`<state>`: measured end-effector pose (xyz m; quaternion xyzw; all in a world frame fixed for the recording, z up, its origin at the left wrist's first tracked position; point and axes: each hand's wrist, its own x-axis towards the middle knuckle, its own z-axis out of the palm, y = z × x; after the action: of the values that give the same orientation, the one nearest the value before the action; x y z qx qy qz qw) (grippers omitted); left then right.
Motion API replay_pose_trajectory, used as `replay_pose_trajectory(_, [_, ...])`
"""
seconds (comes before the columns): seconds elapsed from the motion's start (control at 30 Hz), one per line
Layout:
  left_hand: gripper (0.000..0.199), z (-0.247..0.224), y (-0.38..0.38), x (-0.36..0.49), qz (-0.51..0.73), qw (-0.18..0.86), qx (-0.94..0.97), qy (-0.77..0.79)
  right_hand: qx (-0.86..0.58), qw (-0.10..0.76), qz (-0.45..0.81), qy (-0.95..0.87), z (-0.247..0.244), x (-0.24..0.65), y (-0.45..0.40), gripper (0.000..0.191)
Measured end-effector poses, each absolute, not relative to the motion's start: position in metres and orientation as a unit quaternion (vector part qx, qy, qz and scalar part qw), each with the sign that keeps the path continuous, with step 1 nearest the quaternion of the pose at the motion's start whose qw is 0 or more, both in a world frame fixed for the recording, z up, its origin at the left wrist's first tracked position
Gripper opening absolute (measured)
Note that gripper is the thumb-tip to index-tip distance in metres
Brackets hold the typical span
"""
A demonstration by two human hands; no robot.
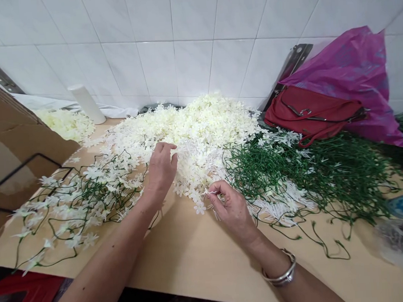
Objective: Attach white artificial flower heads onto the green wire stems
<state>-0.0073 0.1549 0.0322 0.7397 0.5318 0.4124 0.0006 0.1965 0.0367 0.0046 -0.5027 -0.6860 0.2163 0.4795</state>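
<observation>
Head view: left hand [161, 170] reaches palm-down, fingers loose, into the flower pile [193, 133]; right hand [230, 206] pinches a small white flower [209, 192].

It looks like a small home workshop for piecework: white wall tiles [187, 41], a wooden surface [195, 257] heaped with loose artificial flowers [200, 128] and green stems [292, 172], a red handbag [309, 113].

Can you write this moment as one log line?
left hand: reaching into flower pile | right hand: pinching white flower | green stems: beside
</observation>
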Motion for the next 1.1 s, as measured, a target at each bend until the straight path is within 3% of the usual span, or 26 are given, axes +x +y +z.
replay_pose_trajectory(0.23, [0.007, 0.035, 0.170, -0.007, 0.396, 0.036, 0.753, 0.524, -0.502, 0.476, 0.218, -0.688, 0.005, 0.196, 0.036, 0.008])
replay_pose_trajectory(0.4, [0.015, 0.051, 0.151, -0.010, 0.451, 0.089, 0.714, 0.529, -0.496, 0.494, 0.229, -0.676, 0.004, 0.196, 0.038, 0.009])
replay_pose_trajectory(0.6, [0.033, 0.031, 0.088, -0.005, 0.560, 0.560, 0.443, 0.420, -0.487, 0.532, 0.286, -0.631, 0.006, 0.197, 0.036, 0.007])
replay_pose_trajectory(0.7, [0.040, 0.016, 0.060, 0.000, 0.550, 0.665, 0.314, 0.396, -0.469, 0.542, 0.361, -0.596, 0.006, 0.196, 0.035, 0.008])
replay_pose_trajectory(0.93, [0.041, 0.000, 0.042, 0.006, 0.536, 0.700, 0.281, 0.379, -0.422, 0.541, 0.448, -0.572, 0.010, 0.193, 0.034, 0.008])
replay_pose_trajectory(1.1, [0.026, -0.007, 0.043, 0.005, 0.571, 0.578, 0.406, 0.418, -0.421, 0.554, 0.452, -0.559, 0.013, 0.194, 0.035, 0.008])
